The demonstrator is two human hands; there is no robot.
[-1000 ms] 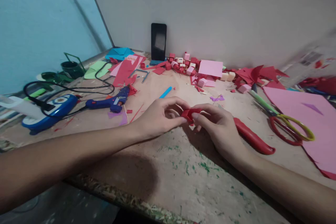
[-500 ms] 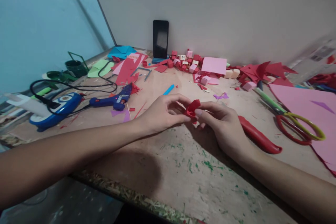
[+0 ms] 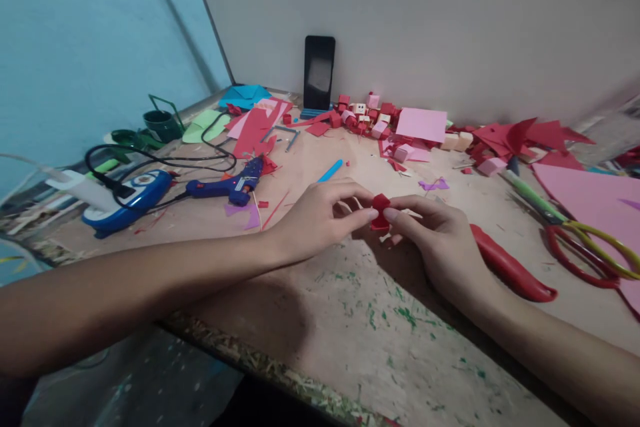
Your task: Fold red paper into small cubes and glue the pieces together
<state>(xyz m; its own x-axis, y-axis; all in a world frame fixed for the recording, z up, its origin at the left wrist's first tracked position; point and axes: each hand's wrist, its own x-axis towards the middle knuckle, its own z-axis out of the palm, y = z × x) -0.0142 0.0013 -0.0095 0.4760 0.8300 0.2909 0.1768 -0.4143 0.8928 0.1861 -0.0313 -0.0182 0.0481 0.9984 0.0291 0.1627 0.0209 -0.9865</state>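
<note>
A small folded piece of red paper (image 3: pixel 381 209) is pinched between both of my hands just above the worn wooden table (image 3: pixel 360 320). My left hand (image 3: pixel 320 217) grips its left side with thumb and fingers closed. My right hand (image 3: pixel 435 243) holds its right side, fingertips pressed on it. Under my right wrist lies a red-handled knife (image 3: pixel 510 271).
A blue glue gun (image 3: pixel 230 185) with black cable lies to the left, beside a blue device (image 3: pixel 127 197). A dark phone (image 3: pixel 319 73) leans on the wall. Small red and pink paper cubes (image 3: pixel 367 119), a pink sheet (image 3: pixel 421 124), red scraps (image 3: pixel 520 137) and scissors (image 3: pixel 575 233) lie beyond and right.
The red paper piece has been folded tighter and stands more upright between my fingertips. My view has shifted left, so everything on the table sits further right.
</note>
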